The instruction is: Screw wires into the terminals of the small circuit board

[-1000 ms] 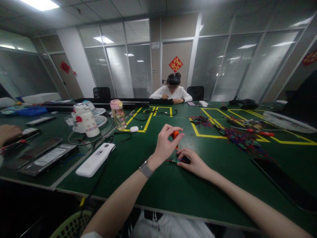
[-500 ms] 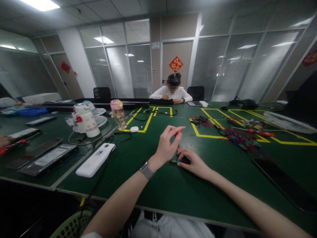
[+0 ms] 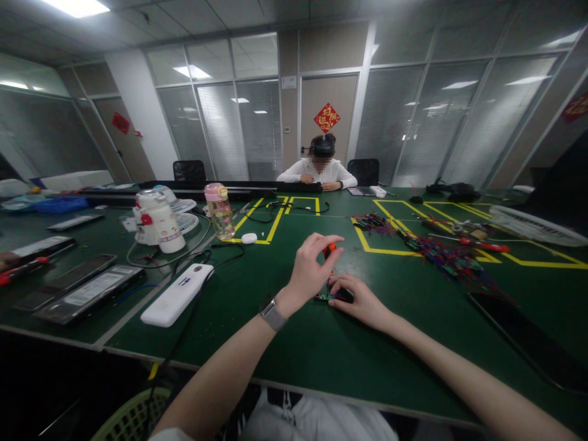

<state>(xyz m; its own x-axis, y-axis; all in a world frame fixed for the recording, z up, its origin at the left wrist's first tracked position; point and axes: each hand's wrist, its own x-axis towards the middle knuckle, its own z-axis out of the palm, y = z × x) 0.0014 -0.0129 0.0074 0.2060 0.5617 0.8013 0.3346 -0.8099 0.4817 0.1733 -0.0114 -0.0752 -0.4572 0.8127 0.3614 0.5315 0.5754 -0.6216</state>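
My left hand [image 3: 312,264], with a watch at the wrist, is curled around the orange-and-black handle of a screwdriver [image 3: 329,249]. The tool stands upright, its lower end reaching down toward a small green circuit board [image 3: 324,297] on the table. With my right hand [image 3: 361,300] I hold that board down from the right, fingertips close to the screwdriver's lower end. A dark piece [image 3: 345,295] shows between thumb and fingers; what it is I cannot make out. The screwdriver's tip is partly hidden by the fingers.
Wired circuit boards [image 3: 445,256] lie in a tangle at right, near a red-handled tool [image 3: 484,245] and a black phone [image 3: 523,337]. To the left are a white power bank [image 3: 178,295], a bottle [image 3: 219,212] and a white flask [image 3: 165,226]. A person [image 3: 316,171] sits opposite.
My left thumb and index finger have shifted slightly around the screwdriver handle, so more of it shows. The right hand and the board stay in place.
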